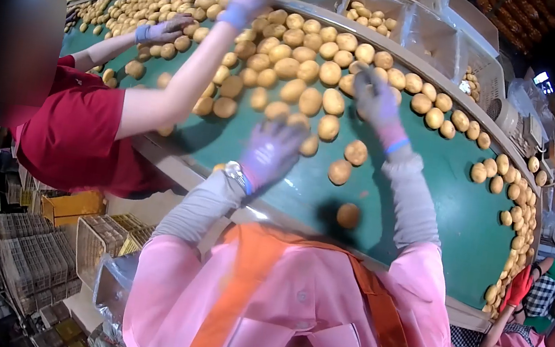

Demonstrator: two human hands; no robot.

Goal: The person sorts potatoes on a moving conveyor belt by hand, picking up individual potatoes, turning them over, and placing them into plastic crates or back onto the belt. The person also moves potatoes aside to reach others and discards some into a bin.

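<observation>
Green belt [455, 220] carried potatoes [310, 100] — sorting looked under way. Left hand [270, 151] hovered spread, empty; right hand [376, 102] lay on the pile edge — grasp unclear. A pick would need fingers closing round one.

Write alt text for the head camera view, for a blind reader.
A purple-gloved left hand and right hand reach over yellow potatoes spread on a curved green table. A co-worker in red reaches in alongside.
</observation>
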